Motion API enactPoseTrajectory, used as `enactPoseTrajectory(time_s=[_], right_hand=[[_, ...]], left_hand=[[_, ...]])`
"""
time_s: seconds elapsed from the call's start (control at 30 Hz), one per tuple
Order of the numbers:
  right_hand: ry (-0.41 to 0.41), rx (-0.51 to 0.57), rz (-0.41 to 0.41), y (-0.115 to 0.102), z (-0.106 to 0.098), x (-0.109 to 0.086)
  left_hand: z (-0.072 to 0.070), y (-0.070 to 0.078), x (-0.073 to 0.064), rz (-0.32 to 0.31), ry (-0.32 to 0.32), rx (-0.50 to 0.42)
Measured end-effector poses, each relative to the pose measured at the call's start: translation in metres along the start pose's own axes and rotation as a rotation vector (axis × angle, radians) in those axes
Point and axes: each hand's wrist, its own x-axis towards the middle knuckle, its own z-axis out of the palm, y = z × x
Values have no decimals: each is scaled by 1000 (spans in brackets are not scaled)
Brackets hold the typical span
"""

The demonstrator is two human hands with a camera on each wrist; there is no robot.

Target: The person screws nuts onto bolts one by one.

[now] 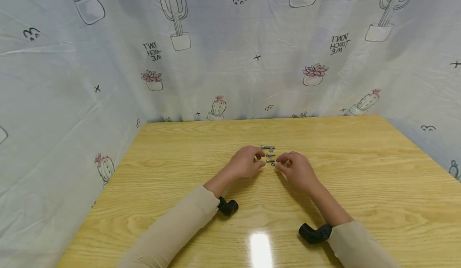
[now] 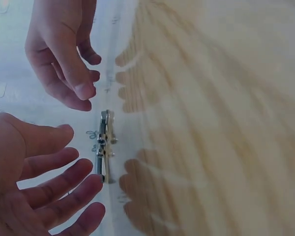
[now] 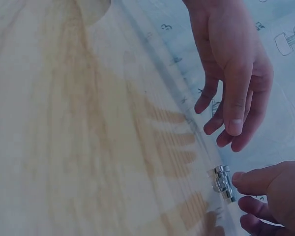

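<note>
Three metal bolts lie in a column on the wooden table: a longer bolt (image 1: pixel 267 147) farthest off, a middle bolt (image 1: pixel 270 155), and a short bolt (image 1: pixel 269 161) nearest. Beside each is a small nut, such as the far nut (image 1: pixel 271 150) and the near nut (image 1: pixel 273 164). My left hand (image 1: pixel 246 162) hovers at their left, fingers loosely bent, fingertips right by the bolt heads. On the other side is my right hand (image 1: pixel 297 170), thumb and fingers apart, near the short bolt. Nothing shows between the fingers of either hand. Both wrist views show the bolts edge-on between the hands.
The wooden table (image 1: pixel 180 152) ends at a pale curtain (image 1: pixel 223 60) printed with cacti, which also hangs along both sides. A black wrist mount (image 1: pixel 228 207) sits on the left wrist and another black mount (image 1: pixel 315 234) on the right. Glare marks the table's front.
</note>
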Motion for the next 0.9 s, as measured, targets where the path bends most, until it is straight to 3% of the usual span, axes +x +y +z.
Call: enactPoseTrajectory(time_s=[0.33, 0.6, 0.9], right_hand=[[-10, 79, 34, 5, 1, 0], [-10, 91, 36, 4, 3, 3], [-30, 107, 69, 6, 4, 9]], left_hand=[[5, -4, 13, -83, -11, -149], [5, -2, 19, -119, 9, -151], [10, -1, 28, -199, 22, -90]])
